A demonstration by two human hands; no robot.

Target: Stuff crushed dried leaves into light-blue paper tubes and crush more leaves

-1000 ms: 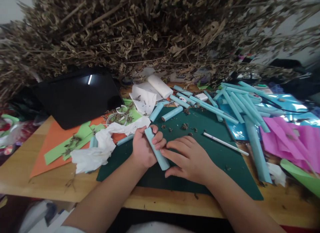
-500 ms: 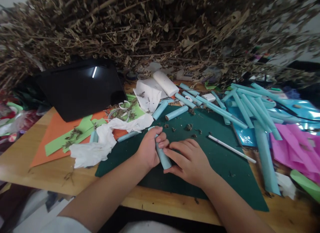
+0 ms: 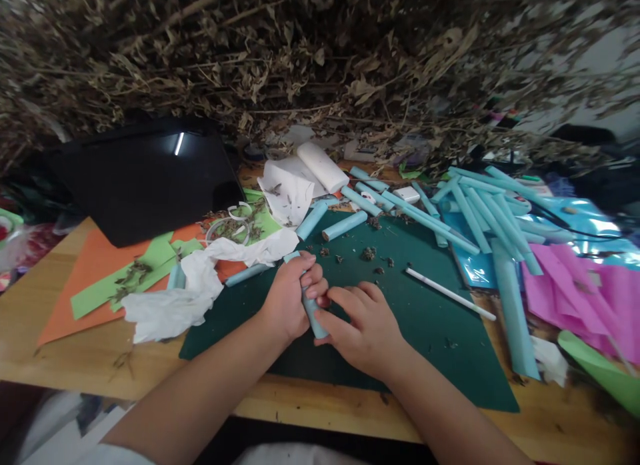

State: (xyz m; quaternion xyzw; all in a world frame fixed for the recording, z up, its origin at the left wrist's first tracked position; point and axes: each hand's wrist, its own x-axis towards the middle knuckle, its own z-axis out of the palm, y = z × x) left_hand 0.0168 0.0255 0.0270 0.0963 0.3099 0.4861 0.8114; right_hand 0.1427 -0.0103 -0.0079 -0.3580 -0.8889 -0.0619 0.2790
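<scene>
My left hand (image 3: 293,297) is wrapped round a light blue paper tube (image 3: 313,313), which tilts with its lower end toward me. The fingers of my right hand (image 3: 363,325) are bent around that lower end, thumb beneath and forefinger along the side. Both hands are above a dark green cutting mat (image 3: 450,372). Beyond them on the mat lie a filled blue paper roll (image 3: 345,226) with brown matter at its end, and crumbs of dried herb (image 3: 369,253). To the right rests a thin white stick (image 3: 450,294).
A pile of blue paper tubes (image 3: 483,215) lies at the right, near pink paper (image 3: 575,292). Crumpled white tissue (image 3: 170,312), orange paper (image 3: 65,312) and a black screen (image 3: 145,185) are at the left. Dried leafy branches (image 3: 300,58) overhang the table's back.
The view has shifted, so the table's contents sit slightly farther left. My right fingers have drawn in closer around the tube's lower end; my left hand keeps its grip.
</scene>
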